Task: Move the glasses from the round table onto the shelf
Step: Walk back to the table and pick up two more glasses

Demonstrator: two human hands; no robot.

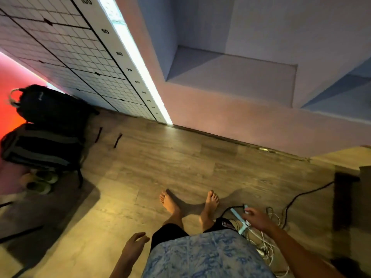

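Two backpacks (50, 109) sit at the left against the gridded panel (66, 51), shoes (40, 181) just before them. Cables (267, 237) lie right of the feet (188, 205) (both on the floor (160, 157)), and the recessed shelf (230, 77) is ahead.

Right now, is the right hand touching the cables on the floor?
Cannot tell: the head view shows the right hand overlapping the cables, but not whether it reaches them.

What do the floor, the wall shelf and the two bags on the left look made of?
Floor: wood-look planks, matte, grain and seams visible; wood or laminate, unclear. Shelf: likely painted plaster, smooth matte, continuous with the wall. Bags: dark woven fabric, probably nylon; soft sagging shapes, straps.
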